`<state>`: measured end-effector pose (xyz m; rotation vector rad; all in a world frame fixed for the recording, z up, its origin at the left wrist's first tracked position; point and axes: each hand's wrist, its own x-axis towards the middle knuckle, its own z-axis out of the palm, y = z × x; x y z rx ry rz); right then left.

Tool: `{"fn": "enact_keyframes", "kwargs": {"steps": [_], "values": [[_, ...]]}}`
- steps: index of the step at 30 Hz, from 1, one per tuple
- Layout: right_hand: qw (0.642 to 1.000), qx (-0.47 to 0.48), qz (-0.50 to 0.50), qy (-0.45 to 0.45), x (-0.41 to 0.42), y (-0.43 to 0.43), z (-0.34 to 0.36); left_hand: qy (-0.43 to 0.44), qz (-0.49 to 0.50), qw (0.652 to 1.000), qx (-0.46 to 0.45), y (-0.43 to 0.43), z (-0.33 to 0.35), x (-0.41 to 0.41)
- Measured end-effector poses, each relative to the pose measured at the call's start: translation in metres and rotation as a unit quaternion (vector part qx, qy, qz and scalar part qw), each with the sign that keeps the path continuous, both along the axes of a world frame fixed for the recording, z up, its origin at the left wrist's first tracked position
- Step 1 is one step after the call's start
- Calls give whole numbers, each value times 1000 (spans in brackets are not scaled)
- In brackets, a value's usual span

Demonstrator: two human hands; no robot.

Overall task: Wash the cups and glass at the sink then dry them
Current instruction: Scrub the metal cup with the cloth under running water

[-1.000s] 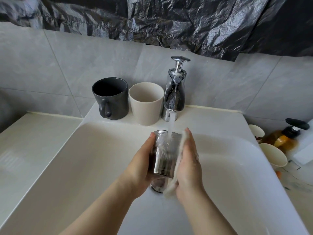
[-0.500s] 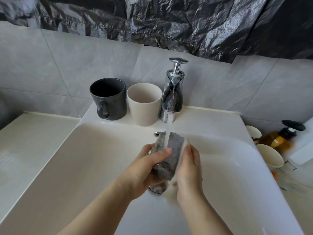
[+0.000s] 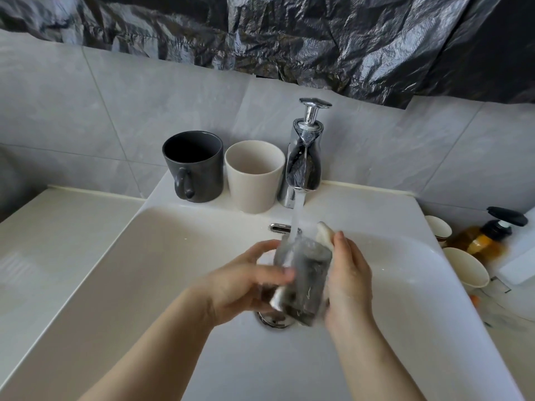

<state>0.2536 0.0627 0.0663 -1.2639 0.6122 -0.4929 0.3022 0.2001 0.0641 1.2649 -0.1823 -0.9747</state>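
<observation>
Over the basin of the white sink point(image 3: 173, 256), directly under the stream of water point(image 3: 296, 221) from the chrome tap point(image 3: 304, 166): a clear glass point(image 3: 307, 273), somewhat blurred, tilted with its mouth up toward the tap and its base low, just above the drain point(image 3: 275, 321). Clasped from the left by the left hand point(image 3: 243, 282), thumb laid across the near side, fingers curled round the far side close to the rim. Pressed from the right by the right hand point(image 3: 348, 282), fingers nearly straight and pointing up along the wall of the glass, thumb hidden, with a white sponge point(image 3: 324, 234) trapped between palm and glass, poking out above the fingertips and showing again as a pale edge low beside the left thumb. Both forearms bare, reaching in from the bottom edge and meeting at the glass. On the ledge behind the basin, left of the tap: a dark grey mug point(image 3: 197, 169), handle toward the camera, and just beside it a cream cup point(image 3: 254, 175), both upright, well apart from the hands. Off to the right of the sink: two paper cups point(image 3: 466, 267) and an amber pump bottle point(image 3: 489, 235). Above the grey wall tiles point(image 3: 72, 111), crumpled black plastic sheeting point(image 3: 289, 33).
</observation>
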Motion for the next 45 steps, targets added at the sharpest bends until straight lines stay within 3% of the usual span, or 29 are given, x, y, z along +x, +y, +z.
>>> {"fn": "enact_keyframes", "kwargs": {"steps": [3,6,10,14,17,22,26,29,30,31,33,35,37,38,40,41,42,43,44,45], "values": [[998,9,62,16,-2,-2,-1,-58,-38,997,24,-4,-1,-6],[995,43,79,46,0,0,-3,-63,8,997,41,-8,0,-7],[990,96,84,53,2,1,-6,-55,192,980,21,-9,-2,1],[988,33,151,-11,-2,32,-6,-53,328,942,-41,-13,-7,3],[991,-19,121,-57,-3,44,-2,-61,340,935,-77,-18,-6,-5],[986,84,61,-130,-3,16,-2,-178,214,960,16,-8,9,-2],[974,-144,125,-120,-6,13,-13,-137,104,984,50,0,16,-3],[904,-372,149,-149,-8,13,-18,-7,97,995,22,-1,17,-6],[901,-378,147,-155,-7,12,-17,-2,101,995,14,-2,16,-7],[921,-332,140,-147,-6,12,-13,-37,109,993,11,-3,13,-7],[983,-87,133,-90,-4,12,-1,-197,125,972,29,-3,10,-6],[969,157,191,13,-6,6,0,-386,105,912,86,0,4,-3],[931,255,247,87,-9,2,5,-469,79,871,125,-1,0,-3],[930,253,252,91,-10,2,6,-454,81,880,113,-2,-1,-4],[965,155,207,37,-8,6,5,-317,113,940,58,-6,2,-8],[983,41,176,-14,-7,8,5,-192,115,974,36,-8,1,-6],[979,-108,164,-56,-7,10,7,-58,95,994,11,-8,3,-6],[957,-218,170,-84,-8,12,7,45,59,997,-4,-5,7,-7],[945,-261,181,-80,-8,12,3,97,21,995,-6,-2,10,-5],[948,-243,194,-62,-9,10,1,94,-7,996,6,2,10,-3]]}}
